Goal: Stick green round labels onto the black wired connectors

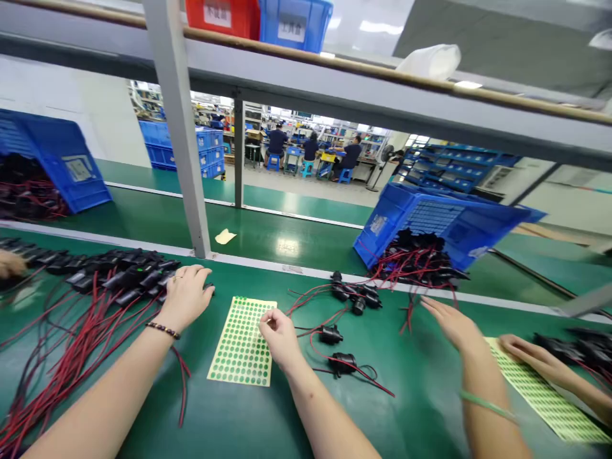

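Note:
My left hand [187,298] curls over a small black pump [211,290], mostly hidden by the fingers, at the right end of a pile of similar black pumps [136,274]. Red and black wires [86,347] trail from the pile towards me. Beside it lies a pale yellow sheet [228,368] of round green stickers. My right hand [281,338] is at the sheet's right edge, thumb and forefinger pinched; what they hold, if anything, is too small to make out. Several loose black pumps [343,363] with wires lie to its right.
A tilted blue crate [377,223] of wired pumps stands behind on the right; another blue crate [88,185] is at far left. A co-worker's hands [452,325] work at right near a second sticker sheet [549,401]. A grey post [179,127] rises behind my left hand.

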`<state>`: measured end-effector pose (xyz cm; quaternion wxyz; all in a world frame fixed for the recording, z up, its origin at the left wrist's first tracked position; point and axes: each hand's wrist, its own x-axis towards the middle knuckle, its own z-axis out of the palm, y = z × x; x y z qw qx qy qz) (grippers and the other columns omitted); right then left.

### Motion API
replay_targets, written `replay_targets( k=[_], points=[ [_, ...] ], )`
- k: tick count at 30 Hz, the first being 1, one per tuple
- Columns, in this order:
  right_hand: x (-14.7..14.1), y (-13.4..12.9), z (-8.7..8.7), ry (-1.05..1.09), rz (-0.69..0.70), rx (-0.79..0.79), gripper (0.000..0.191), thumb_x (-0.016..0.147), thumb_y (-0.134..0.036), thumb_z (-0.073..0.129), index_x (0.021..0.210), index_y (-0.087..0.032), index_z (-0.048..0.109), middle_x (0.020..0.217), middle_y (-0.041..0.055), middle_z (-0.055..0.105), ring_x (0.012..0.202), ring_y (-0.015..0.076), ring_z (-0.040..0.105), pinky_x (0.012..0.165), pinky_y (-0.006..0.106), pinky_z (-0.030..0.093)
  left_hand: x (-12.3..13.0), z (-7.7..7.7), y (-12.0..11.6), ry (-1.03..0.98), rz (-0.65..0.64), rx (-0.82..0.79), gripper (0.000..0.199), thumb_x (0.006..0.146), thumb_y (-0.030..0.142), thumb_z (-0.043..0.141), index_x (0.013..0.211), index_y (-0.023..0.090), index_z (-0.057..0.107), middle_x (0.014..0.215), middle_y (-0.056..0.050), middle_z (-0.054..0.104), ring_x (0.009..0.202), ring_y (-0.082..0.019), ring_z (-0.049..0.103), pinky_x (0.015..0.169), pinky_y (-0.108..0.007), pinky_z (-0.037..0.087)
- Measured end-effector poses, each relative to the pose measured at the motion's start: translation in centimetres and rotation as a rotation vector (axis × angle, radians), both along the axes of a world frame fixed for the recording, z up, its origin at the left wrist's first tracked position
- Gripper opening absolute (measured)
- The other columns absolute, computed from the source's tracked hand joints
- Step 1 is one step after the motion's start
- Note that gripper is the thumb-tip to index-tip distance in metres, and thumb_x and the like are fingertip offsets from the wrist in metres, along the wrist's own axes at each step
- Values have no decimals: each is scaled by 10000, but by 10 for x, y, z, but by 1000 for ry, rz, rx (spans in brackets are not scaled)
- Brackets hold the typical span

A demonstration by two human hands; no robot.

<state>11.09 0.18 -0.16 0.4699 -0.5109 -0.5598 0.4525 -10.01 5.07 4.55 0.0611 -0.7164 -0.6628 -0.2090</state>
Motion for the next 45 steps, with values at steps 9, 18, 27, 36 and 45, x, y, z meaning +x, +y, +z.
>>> replay_targets(
  k=[9, 18, 27, 36, 45],
  points=[
    [100, 3, 37, -1111, -66, 17, 187, 718, -122, 454, 795, -215, 597, 849, 35, 552, 783, 154, 534, 656, 244, 344, 61, -2, -39, -624, -523, -241, 204, 786, 333, 454, 909, 208, 558, 1006, -55, 549, 957, -213, 471, 819, -343, 382],
    [117, 11, 27, -1344, -14, -269, 255, 596, -26, 488, 796, -166, 560, 786, 74, 597, 724, 192, 564, 550, 245, 311, 48, -29, -20, -1402, -430, -689, 198, 749, 338, 555, 811, 150, 569, 711, -5, 537, 616, -89, 476, 524, -179, 369],
    [35, -4, 44, -547, 142, 406, 299, 660, -102, 497, 941, -205, 507, 911, 34, 572, 786, 157, 516, 699, 268, 411, 67, -47, -36, -1696, -545, -1435, 552, 772, 587, 378, 865, 86, 590, 783, -126, 630, 664, -175, 596, 519, -234, 443],
    [4, 28, 32, -615, 89, 407, 160, 742, -148, 448, 876, -184, 529, 801, 34, 535, 694, 138, 507, 647, 259, 418, 56, -52, -16, -2178, -387, -1072, 201, 788, 286, 512, 747, 95, 561, 610, -58, 588, 592, -156, 579, 670, -323, 485],
    [-33, 96, -1, -975, 96, 178, 131, 701, -147, 485, 694, -187, 609, 746, 39, 587, 674, 143, 531, 609, 233, 346, 47, -67, 3, -2205, -87, -814, 173, 712, 140, 478, 546, 148, 430, 437, 27, 447, 416, -89, 456, 545, -280, 497]
  ],
)
